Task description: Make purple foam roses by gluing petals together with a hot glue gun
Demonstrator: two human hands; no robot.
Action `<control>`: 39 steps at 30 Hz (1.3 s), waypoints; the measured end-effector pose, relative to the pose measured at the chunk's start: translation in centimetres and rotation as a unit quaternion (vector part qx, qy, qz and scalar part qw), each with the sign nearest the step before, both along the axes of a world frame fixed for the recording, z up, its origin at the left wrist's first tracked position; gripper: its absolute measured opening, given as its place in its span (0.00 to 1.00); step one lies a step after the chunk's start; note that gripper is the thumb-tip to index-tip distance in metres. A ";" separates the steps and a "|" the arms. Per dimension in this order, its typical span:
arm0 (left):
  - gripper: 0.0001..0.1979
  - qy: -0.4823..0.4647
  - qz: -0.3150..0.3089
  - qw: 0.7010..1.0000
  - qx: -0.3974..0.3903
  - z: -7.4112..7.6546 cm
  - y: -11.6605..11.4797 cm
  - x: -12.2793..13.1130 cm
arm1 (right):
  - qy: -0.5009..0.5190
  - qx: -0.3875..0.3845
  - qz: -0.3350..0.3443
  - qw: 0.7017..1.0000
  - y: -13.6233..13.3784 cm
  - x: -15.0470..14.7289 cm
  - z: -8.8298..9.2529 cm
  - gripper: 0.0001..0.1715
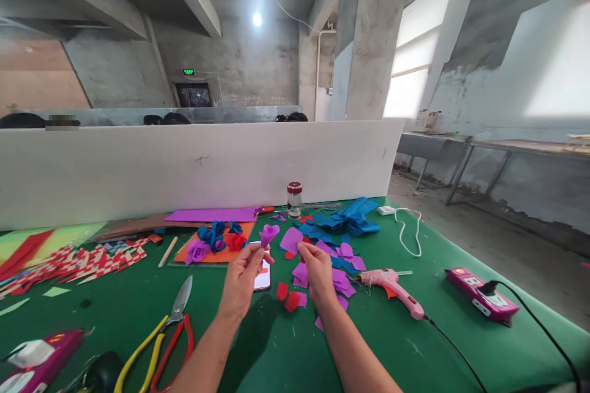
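Observation:
My left hand (243, 276) is raised over the green table (415, 344), fingers pinched on a small rolled purple felt flower bud (268, 234). My right hand (317, 270) hovers just to its right, fingers curled, fingertips close to a purple felt petal (291, 239) lying on the table; whether it grips anything I cannot tell. Purple and red felt pieces (295, 298) lie scattered under and around both hands. A phone (262, 279) lies partly hidden behind my left hand.
A pink glue gun (391, 288) lies right of my hands, its cord running to a pink power strip (482, 296). Scissors (179, 301) and yellow-and-red pliers (152, 356) lie left. Finished felt roses (214, 242), blue felt scraps (350, 218), a small jar (294, 199) and a white partition (184, 166) stand behind.

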State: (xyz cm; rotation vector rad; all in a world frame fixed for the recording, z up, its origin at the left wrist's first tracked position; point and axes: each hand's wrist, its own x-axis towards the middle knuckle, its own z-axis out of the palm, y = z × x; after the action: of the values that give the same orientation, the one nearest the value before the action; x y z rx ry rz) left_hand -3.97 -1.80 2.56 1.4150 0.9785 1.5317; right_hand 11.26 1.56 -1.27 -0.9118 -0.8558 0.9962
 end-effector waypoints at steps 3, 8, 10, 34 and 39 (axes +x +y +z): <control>0.13 -0.001 -0.005 1.000 -0.017 1.1 -1.9 0.2 | 0.023 -0.022 0.001 0.999 -1.2 0.5 0.1 0.19; 0.13 0.017 -0.022 0.999 -0.045 1.6 -7.3 0.7 | 0.132 -0.045 0.067 0.988 -6.3 0.3 0.4 0.16; 0.12 0.024 -0.015 0.998 -0.047 1.3 -9.5 1.3 | 0.162 -0.044 0.104 0.980 -8.9 0.2 0.8 0.16; 0.04 0.017 0.219 0.970 0.101 -2.4 -15.3 4.7 | 0.064 -0.003 -0.010 0.998 -17.8 -0.6 3.8 0.15; 0.02 0.056 0.240 0.959 0.141 -2.7 -15.1 4.5 | 0.091 -0.003 0.010 0.996 -18.2 -1.4 4.0 0.15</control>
State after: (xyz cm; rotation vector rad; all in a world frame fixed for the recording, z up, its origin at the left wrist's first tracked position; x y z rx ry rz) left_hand 0.57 -16.93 -0.16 1.5461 1.2800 2.0291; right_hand 9.89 -16.60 2.73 -0.8051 -0.7108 1.0822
